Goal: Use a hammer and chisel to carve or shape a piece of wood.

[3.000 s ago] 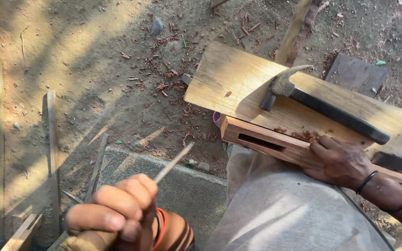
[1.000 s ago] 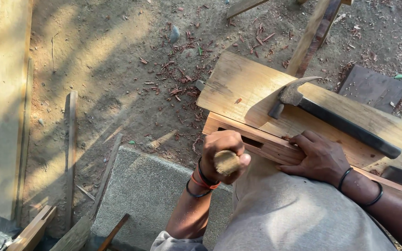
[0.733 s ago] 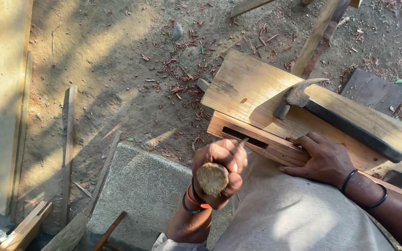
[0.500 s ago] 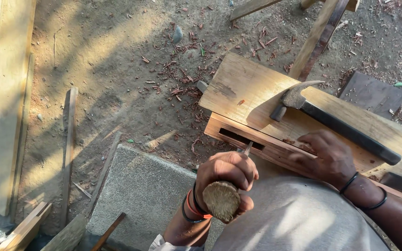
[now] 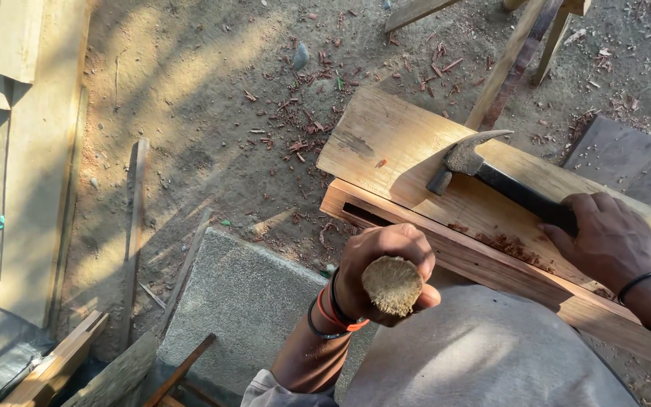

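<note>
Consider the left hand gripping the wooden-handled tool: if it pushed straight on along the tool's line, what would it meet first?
Probably the slotted wooden bar just beyond the left hand, near its dark mortise. The tool's tip is hidden behind the hand, so depth is uncertain.

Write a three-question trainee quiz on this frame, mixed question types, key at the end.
1. True or false: the right hand grips the black handle of the steel claw hammer.
2. The left hand is closed around: A) a round, frayed-ended wooden tool handle B) a saw C) a stone.
3. Fill in: the hammer's head rests on the pale flat wooden ___.

Key: 1 true; 2 A; 3 plank.
</note>
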